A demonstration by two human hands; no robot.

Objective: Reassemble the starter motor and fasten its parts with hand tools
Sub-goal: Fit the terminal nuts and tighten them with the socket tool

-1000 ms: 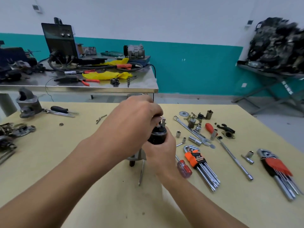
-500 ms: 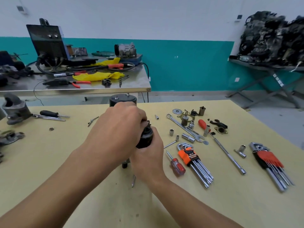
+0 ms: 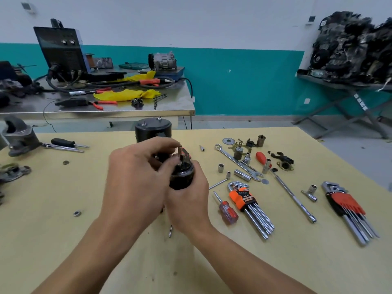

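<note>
I hold a black cylindrical starter part [image 3: 182, 179] upright above the middle of the yellow table [image 3: 275, 262]. My right hand [image 3: 188, 206] wraps around its lower body from below. My left hand [image 3: 135, 179] comes from the left, and its thumb and fingertips pinch a small metal stud [image 3: 179, 150] on the part's top, beside orange and metal terminals. The black motor housing [image 3: 153, 130] stands upright just behind my hands. A long bolt [image 3: 170, 231] lies on the table under my wrists.
Right of my hands lie a red-handled screwdriver [image 3: 228, 211], two hex key sets [image 3: 248, 205] [image 3: 347, 209], a combination wrench [image 3: 237, 162], an extension bar [image 3: 293, 198], several sockets and small motor parts. A grey nose housing [image 3: 20, 137] and a nut [image 3: 77, 213] lie on the left.
My left hand no longer covers the part's top: its fingers have opened and now pinch the stud, so the terminals show. The part sits slightly higher in my right hand.
</note>
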